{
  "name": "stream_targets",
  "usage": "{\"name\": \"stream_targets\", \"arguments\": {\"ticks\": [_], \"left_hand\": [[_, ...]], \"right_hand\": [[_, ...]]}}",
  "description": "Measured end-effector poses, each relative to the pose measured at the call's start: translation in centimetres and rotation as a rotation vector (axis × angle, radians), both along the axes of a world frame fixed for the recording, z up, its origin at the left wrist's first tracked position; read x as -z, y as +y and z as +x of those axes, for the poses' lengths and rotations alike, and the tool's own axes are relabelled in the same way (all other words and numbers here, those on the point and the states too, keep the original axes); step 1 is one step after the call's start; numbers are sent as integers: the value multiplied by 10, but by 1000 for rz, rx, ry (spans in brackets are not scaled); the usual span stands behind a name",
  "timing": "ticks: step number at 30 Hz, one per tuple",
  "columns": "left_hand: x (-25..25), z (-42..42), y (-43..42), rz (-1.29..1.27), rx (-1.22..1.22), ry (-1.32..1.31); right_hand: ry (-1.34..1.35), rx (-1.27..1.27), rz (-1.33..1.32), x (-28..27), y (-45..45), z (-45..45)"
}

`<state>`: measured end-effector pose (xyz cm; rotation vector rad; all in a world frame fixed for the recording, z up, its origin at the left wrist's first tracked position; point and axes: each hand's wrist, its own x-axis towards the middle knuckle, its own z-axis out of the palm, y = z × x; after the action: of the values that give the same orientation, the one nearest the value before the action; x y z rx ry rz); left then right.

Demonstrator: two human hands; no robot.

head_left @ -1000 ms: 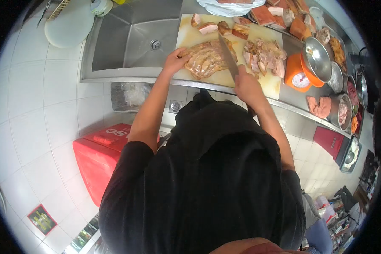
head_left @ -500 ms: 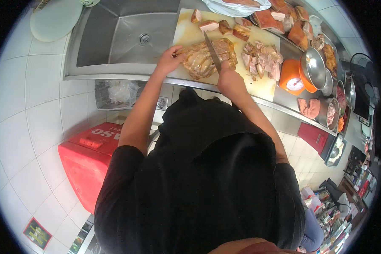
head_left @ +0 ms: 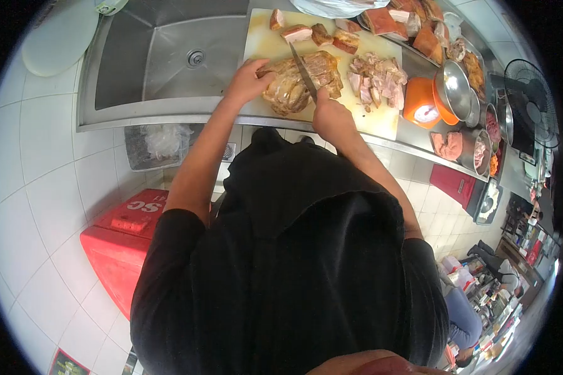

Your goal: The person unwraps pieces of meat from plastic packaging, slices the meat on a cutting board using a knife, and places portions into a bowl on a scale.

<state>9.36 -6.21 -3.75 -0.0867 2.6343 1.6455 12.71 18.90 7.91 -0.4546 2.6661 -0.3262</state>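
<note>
A large browned slab of cooked meat point(head_left: 284, 94) lies on the white cutting board point(head_left: 391, 125). My left hand point(head_left: 247, 82) grips its left end, thumb and fingers around the edge. My right hand point(head_left: 334, 117) is closed around the handle of a long knife point(head_left: 301, 70). The blade crosses over the meat, its tip pointing to the far side of the board; I cannot tell whether it is cutting in. Chopped meat point(head_left: 376, 81) is heaped to the right of the slab. Several thicker meat chunks point(head_left: 321, 35) sit along the board's far side.
A steel sink point(head_left: 162, 69) adjoins the board on the left. To the right stand an orange kitchen scale point(head_left: 417, 103), a steel bowl point(head_left: 453, 90) and a pink cloth point(head_left: 447, 145). Behind is a tray of roasted meat point(head_left: 428, 44). A red box point(head_left: 116, 244) stands below left.
The view has shifted, so the counter appears slightly further left and up. My left hand has moved a little further onto the meat's end. The knife stays across the meat.
</note>
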Motion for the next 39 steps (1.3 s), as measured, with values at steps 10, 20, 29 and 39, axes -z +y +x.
{"name": "stream_targets", "arguments": {"ticks": [10,20,29,39], "left_hand": [[-6,-9,12,-164,78,117],[-11,-11,14,-238,101,-35],[-9,-13,16,-288,81,-116],[-2,-11,15,-281,74,-63]], "right_hand": [[-77,32,28,-21,-11,-11],[-101,-4,19,-32,-21,-34],[-137,-175,71,-44,-36,-67],[-417,-145,254,-85,-82,-97]]}}
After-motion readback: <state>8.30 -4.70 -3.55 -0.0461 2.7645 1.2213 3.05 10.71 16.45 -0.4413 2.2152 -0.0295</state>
